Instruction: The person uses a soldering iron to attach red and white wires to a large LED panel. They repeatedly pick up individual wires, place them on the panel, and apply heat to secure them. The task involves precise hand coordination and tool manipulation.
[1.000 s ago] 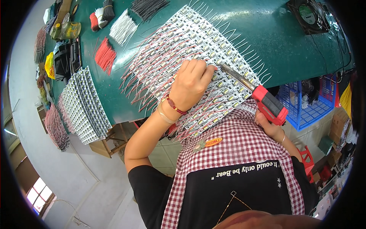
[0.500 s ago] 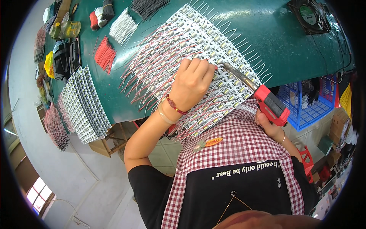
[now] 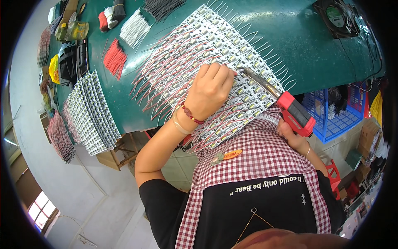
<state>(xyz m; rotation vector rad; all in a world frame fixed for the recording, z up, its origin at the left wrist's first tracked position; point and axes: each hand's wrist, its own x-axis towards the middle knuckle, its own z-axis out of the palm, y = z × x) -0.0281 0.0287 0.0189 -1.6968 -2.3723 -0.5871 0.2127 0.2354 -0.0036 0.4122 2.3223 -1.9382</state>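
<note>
A panel of white LED circuit boards (image 3: 226, 52) in rows lies at an angle on the green table, reaching its near edge. Red and white wires fringe the panel's left side, and short white wires stick out along its right. My left hand (image 3: 210, 85) rests on the panel with its fingers pinched together. Whatever is between those fingertips is hidden; a bit of red shows beside them. My right hand (image 3: 292, 137) is closed around the handle of a red and black soldering gun (image 3: 296, 114). The gun's metal tip touches or nearly touches the boards just right of my left fingertips.
Bundles of red wires (image 3: 115, 59), white wires (image 3: 135, 28) and black wires (image 3: 163, 8) lie beyond the panel. More strips of LED boards (image 3: 92, 112) hang over the left table edge. A fan (image 3: 335, 18) stands far right, and a blue crate (image 3: 336, 120) sits below the edge.
</note>
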